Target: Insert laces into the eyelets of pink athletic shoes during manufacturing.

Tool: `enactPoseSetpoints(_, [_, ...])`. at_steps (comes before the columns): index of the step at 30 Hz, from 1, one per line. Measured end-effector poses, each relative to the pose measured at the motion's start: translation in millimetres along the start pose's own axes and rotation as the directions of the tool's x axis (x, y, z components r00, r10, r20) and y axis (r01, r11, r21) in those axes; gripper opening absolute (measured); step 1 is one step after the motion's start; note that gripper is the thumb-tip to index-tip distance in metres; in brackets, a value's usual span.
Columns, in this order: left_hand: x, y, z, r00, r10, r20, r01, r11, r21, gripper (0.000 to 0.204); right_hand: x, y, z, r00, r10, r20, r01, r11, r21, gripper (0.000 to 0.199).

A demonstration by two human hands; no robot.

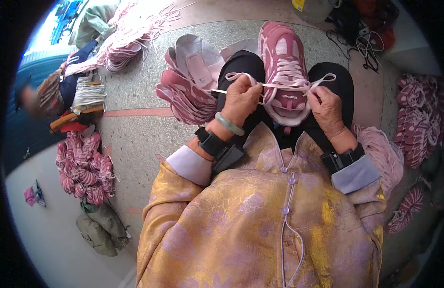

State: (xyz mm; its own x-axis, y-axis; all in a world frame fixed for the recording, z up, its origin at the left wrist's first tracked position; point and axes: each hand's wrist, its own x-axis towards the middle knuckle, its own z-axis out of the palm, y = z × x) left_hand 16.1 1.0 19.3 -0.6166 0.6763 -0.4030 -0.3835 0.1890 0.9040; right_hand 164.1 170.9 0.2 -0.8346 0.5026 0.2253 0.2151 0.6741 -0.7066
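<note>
A pink sneaker (284,53) with white laces rests between my knees, its toe pointing away from me. The white shoelace (285,87) stretches across the top of the tongue, with a loop at each side. My left hand (241,100) pinches the lace just left of the shoe's opening. On the other side, my right hand (326,106) has its fingers closed on the lace beside the collar. Left of my knee lies a stack of pink shoe uppers (186,101), with pale insides turned up on top.
Bundles of pink uppers (85,165) hang or lie at the left, and more pink uppers (421,120) pile up at the right. Pale pink laces (380,153) lie by my right arm. Another person (54,91) sits at the far left near white laces (90,93). Dark cables (363,48) lie far right.
</note>
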Motion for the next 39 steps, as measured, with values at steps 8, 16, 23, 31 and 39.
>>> enactPoseSetpoints(8, [14.0, -16.6, 5.4, 0.995, -0.031, -0.097, 0.037, 0.998, 0.055, 0.008, -2.1, -17.1, -8.3, 0.998, 0.037, 0.052, -0.031, 0.992, -0.119, 0.015])
enactPoseSetpoints(16, [29.5, -41.5, 5.6, 0.963, 0.223, -0.150, -0.179, 0.948, 0.265, 0.007, 16.8, -52.4, 9.6, 0.839, -0.441, 0.317, 0.524, 0.813, -0.255, 0.025])
enactPoseSetpoints(23, [28.6, -39.8, 9.5, 0.923, 0.349, -0.163, -0.262, 0.878, 0.401, 0.009, 21.2, -50.7, 22.5, 0.919, -0.311, 0.242, 0.365, 0.904, -0.222, 0.024])
enactPoseSetpoints(31, [19.6, -22.1, 14.8, 0.878, 0.478, -0.023, -0.359, 0.690, 0.628, 0.015, 23.1, -52.1, 29.0, 0.952, -0.148, 0.270, 0.211, 0.952, -0.222, 0.014])
enactPoseSetpoints(39, [30.5, -25.5, 7.8, 0.891, 0.451, 0.051, -0.363, 0.641, 0.676, 0.019, 22.6, -45.1, 41.7, 0.959, -0.229, 0.165, 0.257, 0.950, -0.176, 0.011])
